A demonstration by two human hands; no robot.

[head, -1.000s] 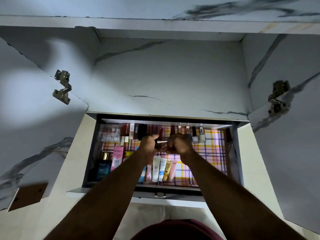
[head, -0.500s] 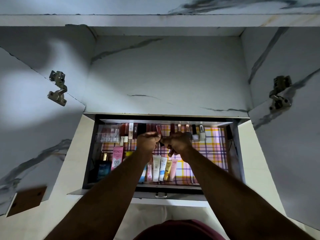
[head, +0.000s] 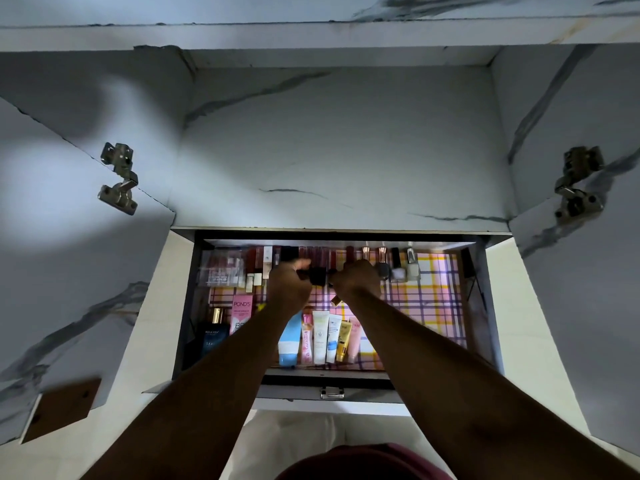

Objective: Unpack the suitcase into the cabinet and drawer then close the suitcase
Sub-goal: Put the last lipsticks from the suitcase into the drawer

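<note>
Head view, open drawer (head: 332,379) with plaid liner (head: 426,306), marble cabinet (head: 329,150), both hands' fingers gripping small cosmetics.

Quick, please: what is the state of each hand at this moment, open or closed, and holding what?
Left hand: fingers curled, pinching a small dark item over the drawer.
Right hand: closed around small cosmetic sticks; which ones exactly cannot be told.
</note>
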